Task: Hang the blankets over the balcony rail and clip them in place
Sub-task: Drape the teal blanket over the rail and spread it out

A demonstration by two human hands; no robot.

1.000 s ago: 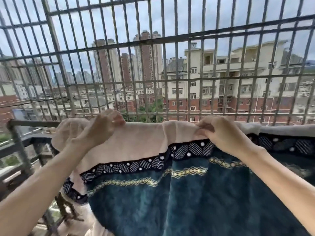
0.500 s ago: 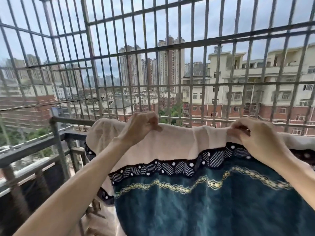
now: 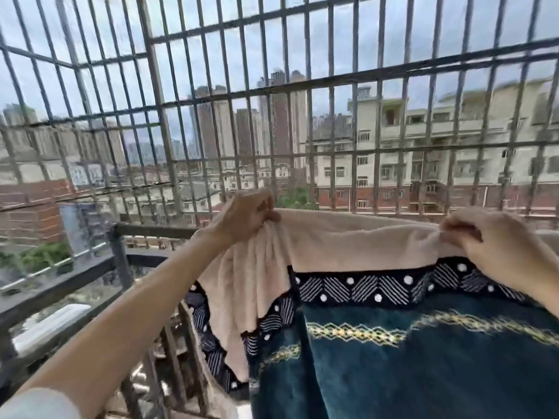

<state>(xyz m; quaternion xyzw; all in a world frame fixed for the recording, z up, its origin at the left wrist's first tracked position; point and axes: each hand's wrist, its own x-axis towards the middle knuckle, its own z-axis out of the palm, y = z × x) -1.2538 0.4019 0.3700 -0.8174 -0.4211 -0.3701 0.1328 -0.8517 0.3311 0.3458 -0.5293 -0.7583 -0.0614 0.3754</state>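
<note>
A blanket (image 3: 357, 246) with a cream top band, a black-and-white patterned border and a teal body with yellow zigzags hangs over the balcony rail (image 3: 157, 229). My left hand (image 3: 248, 213) grips the cream band near its left end, where the cloth bunches and droops in folds. My right hand (image 3: 490, 240) pinches the top edge further right. The rail under the blanket is hidden. No clip is in view.
A tall metal security grille (image 3: 278, 95) rises just behind the rail. The rail turns a corner at a dark post (image 3: 121, 258) on the left, with a lower side rail running toward me. Buildings lie beyond.
The view has swung left, so blanket and hands sit further right. My left hand has gathered the blanket's left end toward the right, baring more rail; the corner now hangs in folds.
</note>
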